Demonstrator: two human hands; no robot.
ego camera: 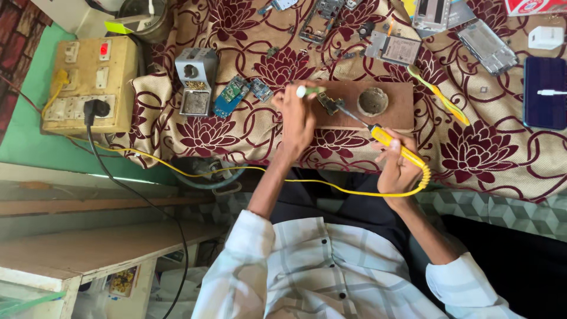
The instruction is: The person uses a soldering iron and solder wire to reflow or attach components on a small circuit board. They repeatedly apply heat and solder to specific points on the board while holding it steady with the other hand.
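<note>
Soldering on the wooden board (393,109) near the front edge of the cloth-covered desk (502,153), the right hand (397,168) is closed around the yellow soldering iron (393,145), its dark metal tip angled down onto a small circuit piece (328,104) at the board's left end. The left hand (297,115) pins that piece, fingers curled around what looks like a thin white-ended stick (307,90). Doing this well probably means keeping the tip steady, touching briefly, and holding fingers clear of the hot metal. The iron's coiled yellow cord (236,170) is smooth plastic; the cloth is textured, flower-patterned; the board is flat, matte, with a round hollow (372,101).
</note>
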